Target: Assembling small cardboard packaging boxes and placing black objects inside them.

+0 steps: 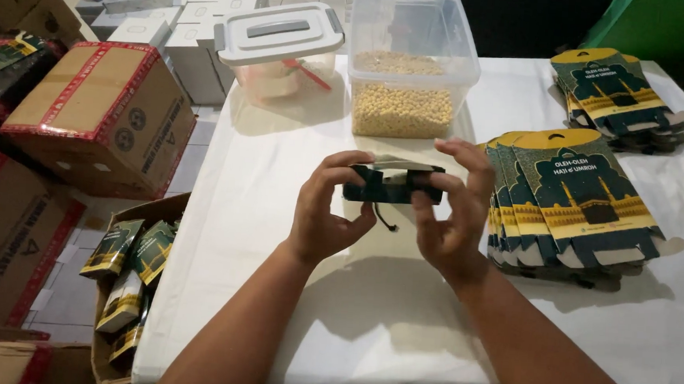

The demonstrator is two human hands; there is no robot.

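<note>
Midway over the white table (366,312), the left hand (326,211) and right hand (450,210) pinch a small dark green carton (392,183) by its ends, seemingly folding it into shape; closing its flap looks next, needing steady fingertip pressure.

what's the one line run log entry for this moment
left hand: holds small dark green box | right hand: holds same box | box: above white table | flat box stack: right of hands
</note>
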